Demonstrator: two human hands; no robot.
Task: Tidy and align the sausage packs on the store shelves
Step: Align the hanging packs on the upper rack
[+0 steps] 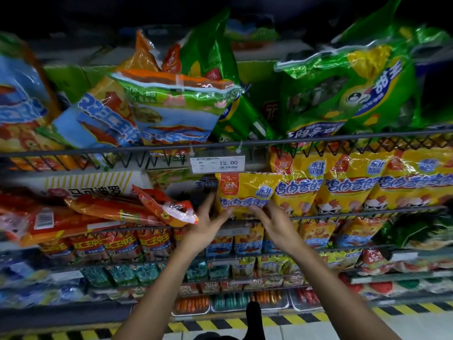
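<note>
A yellow sausage pack (245,192) stands upright at the left end of a row of matching yellow packs (353,185) on the middle shelf. My left hand (208,224) touches its lower left edge with spread, nearly straight fingers. My right hand (272,224) presses its lower right corner, fingers extended. Left of them, red sausage packs (117,209) lie tumbled and slanted on the same shelf.
A wire shelf rail (147,149) with a price tag (217,164) runs above the hands. Blue-orange packs (171,106) and green packs (343,89) lean untidily on the upper shelf. Lower shelves (220,263) hold rows of smaller packs. Striped floor tape (220,322) runs below.
</note>
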